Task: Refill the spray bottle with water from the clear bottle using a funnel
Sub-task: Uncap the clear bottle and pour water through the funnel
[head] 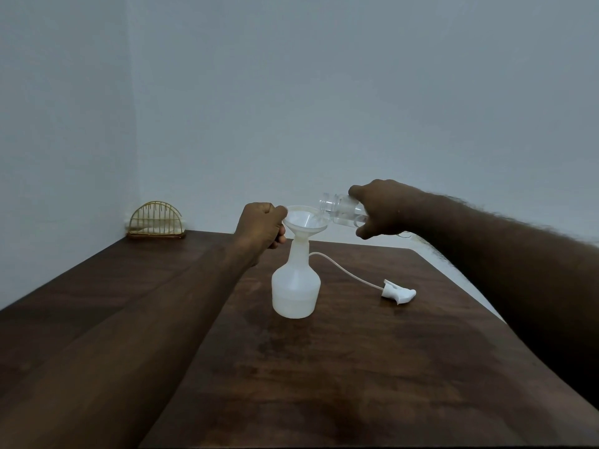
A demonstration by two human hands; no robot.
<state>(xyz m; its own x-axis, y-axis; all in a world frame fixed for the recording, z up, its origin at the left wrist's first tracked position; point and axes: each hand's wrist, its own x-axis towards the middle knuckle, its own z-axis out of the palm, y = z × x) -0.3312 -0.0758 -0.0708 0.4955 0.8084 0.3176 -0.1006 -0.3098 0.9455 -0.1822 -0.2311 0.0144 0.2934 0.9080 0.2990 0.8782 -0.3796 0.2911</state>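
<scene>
Your left hand (261, 226) pinches the funnel (304, 222) rim, steadying it in the spray bottle (295, 286); your right hand (381, 207) grips the tipped clear bottle (340, 210), mouth over funnel, for pouring.

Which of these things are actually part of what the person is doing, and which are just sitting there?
In use: spray bottle; funnel in its neck, held by the left hand; clear bottle, tilted over it in the right hand; removed spray head with tube.
Lying about: gold wire rack, far left corner.
</scene>
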